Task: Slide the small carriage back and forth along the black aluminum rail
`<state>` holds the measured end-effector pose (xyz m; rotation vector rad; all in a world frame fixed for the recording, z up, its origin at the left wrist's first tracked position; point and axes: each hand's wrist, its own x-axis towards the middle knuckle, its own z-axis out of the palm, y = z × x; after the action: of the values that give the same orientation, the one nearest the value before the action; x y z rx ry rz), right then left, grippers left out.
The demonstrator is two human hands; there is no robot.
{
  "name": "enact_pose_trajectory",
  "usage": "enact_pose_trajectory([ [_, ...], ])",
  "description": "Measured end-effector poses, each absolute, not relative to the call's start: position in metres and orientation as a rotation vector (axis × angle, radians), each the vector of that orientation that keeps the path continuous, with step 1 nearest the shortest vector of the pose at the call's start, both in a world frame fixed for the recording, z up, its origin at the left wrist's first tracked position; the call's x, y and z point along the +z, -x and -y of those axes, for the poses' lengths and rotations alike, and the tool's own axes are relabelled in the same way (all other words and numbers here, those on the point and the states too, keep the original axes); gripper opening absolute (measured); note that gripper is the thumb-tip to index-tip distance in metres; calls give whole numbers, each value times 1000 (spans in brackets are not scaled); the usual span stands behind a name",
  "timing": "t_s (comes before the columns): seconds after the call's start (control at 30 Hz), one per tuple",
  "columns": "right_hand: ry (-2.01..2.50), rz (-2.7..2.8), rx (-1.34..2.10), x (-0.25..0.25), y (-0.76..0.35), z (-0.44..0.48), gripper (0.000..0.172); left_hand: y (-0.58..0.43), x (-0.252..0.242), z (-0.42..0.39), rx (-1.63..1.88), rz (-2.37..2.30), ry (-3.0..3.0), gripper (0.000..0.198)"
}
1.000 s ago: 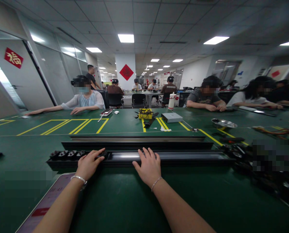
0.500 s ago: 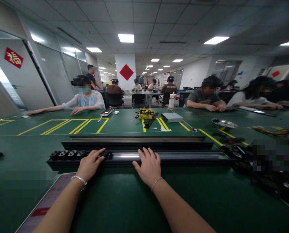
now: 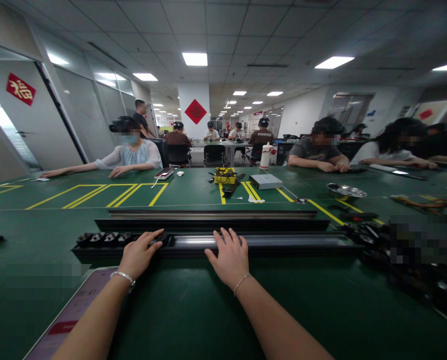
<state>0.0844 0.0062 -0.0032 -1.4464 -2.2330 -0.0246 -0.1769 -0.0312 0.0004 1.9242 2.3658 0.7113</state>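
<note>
A long black channel rail [image 3: 283, 243] lies across the green table in front of me, with several small black socket modules [image 3: 103, 238] seated in its left end. My left hand [image 3: 137, 256] rests on the rail's near edge, fingertips on the rightmost module, fingers loosely curled. My right hand [image 3: 229, 256] lies flat on the rail near its middle, fingers spread and open. A second long black rail [image 3: 212, 218] lies just behind the first.
A phone [image 3: 71, 312] lies under my left forearm. Black parts [image 3: 373, 240] are heaped at the right. A metal bowl [image 3: 346, 191], grey box [image 3: 265, 181] and yellow item [image 3: 225, 175] sit further back. Several people sit along the far side.
</note>
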Motion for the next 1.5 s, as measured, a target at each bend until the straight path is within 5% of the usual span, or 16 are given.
enact_pose_trajectory([
  [1.5, 1477, 2259, -11, 0, -84, -4, 54, 172, 6, 32, 657, -2407, -1919, 40],
])
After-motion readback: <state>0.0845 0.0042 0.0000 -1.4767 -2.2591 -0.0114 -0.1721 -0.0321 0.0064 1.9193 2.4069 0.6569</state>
